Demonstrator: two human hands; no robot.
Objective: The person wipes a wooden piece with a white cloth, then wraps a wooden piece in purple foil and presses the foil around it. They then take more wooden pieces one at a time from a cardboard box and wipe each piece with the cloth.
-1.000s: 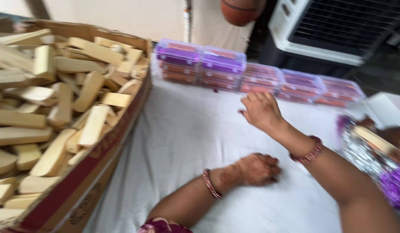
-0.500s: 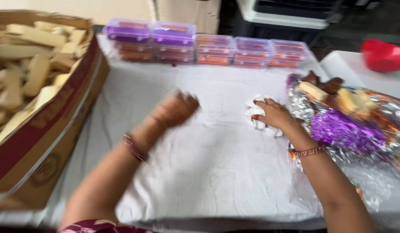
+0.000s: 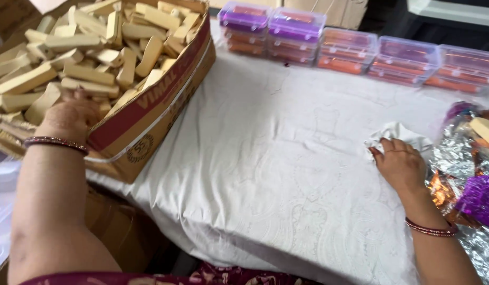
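My left hand (image 3: 70, 113) reaches into a large cardboard box (image 3: 149, 119) at the left, its fingers down among several pale yellow bars (image 3: 88, 74); I cannot see whether it grips one. My right hand (image 3: 400, 163) rests on the white cloth-covered table (image 3: 265, 158), fingers closed on a crumpled white cloth (image 3: 397, 132). Both wrists wear dark red bangles.
A row of clear lidded plastic boxes (image 3: 360, 50) with purple and orange contents lines the far table edge. Crinkled silver foil (image 3: 466, 174) with purple and orange wrapping and a pale bar lies at the right edge.
My left hand has swung from the middle of the table over into the cardboard box. My right hand stays by the white cloth near the foil. The view has shifted left.
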